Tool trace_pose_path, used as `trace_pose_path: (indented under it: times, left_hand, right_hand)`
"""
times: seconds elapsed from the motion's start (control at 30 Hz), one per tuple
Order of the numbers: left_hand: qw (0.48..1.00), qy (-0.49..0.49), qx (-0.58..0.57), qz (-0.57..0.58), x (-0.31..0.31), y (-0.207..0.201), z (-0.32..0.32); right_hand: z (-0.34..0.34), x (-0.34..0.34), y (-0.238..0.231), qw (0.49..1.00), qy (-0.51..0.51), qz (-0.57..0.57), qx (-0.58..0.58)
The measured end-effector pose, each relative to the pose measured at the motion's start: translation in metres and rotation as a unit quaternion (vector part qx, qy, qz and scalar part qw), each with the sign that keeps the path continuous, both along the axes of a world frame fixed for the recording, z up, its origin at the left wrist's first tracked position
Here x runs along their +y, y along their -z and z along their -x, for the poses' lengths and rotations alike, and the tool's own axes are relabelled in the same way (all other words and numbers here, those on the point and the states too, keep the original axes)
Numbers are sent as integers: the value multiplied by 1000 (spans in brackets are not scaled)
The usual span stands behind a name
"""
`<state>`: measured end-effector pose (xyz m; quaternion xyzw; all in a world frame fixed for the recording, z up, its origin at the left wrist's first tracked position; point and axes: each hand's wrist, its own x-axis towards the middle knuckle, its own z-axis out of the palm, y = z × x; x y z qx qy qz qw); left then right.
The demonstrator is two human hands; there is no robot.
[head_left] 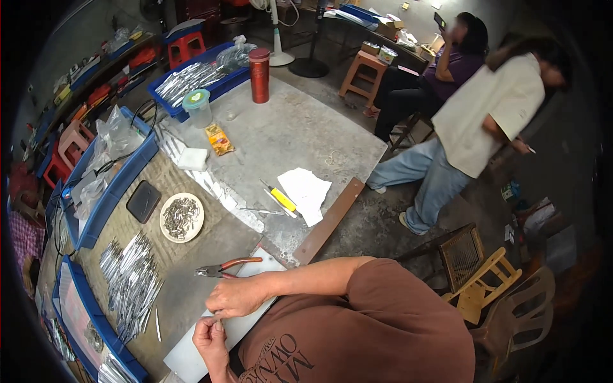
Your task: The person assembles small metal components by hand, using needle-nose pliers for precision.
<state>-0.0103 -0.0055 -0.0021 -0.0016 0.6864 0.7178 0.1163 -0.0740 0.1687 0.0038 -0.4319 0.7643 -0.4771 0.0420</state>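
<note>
The left hand and right hand, fingers pinched shut, meet over a flat white board; what they pinch is too small to tell. Red-handled steel pliers lie at twelve o'clock of the right hand, a loose pile of thin silver metal rods at nine.

Shiny metal rods on a matt grey table — pliers with glossy red plastic grips.

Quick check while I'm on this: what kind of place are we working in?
Probably a small workshop doing hand assembly of metal parts. A heap of thin metal rods lies on the worktable, blue trays line its edge, and red-handled pliers sit by the hands.
</note>
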Motion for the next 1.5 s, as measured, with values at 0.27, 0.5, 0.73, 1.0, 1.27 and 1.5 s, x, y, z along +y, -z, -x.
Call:
trace_pose_path:
  times: [0.27,0.5,0.73,1.0,1.27,1.5]
  left_hand:
    - [949,-22,199,243,12,-9,5]
    - [1000,0,-25,-1,6,-6,-4]
    - [962,-20,176,206,13,-16,3]
    - [970,-43,158,177,17,-9,-1]
    - [991,-33,83,100,11,-4,-2]
    - [969,-40,164,180,12,-8,-4]
  right_hand:
    - [1,5,2,995,50,26,-87]
    - [-4,0,-2,998,17,61,-13]
    - [-2,3,3,990,29,6,-137]
    - [-7,2,-7,990,83,22,-112]
    - [-1,6,-6,963,51,37,-262]
    - [-7,-2,1,995,78,3,-57]
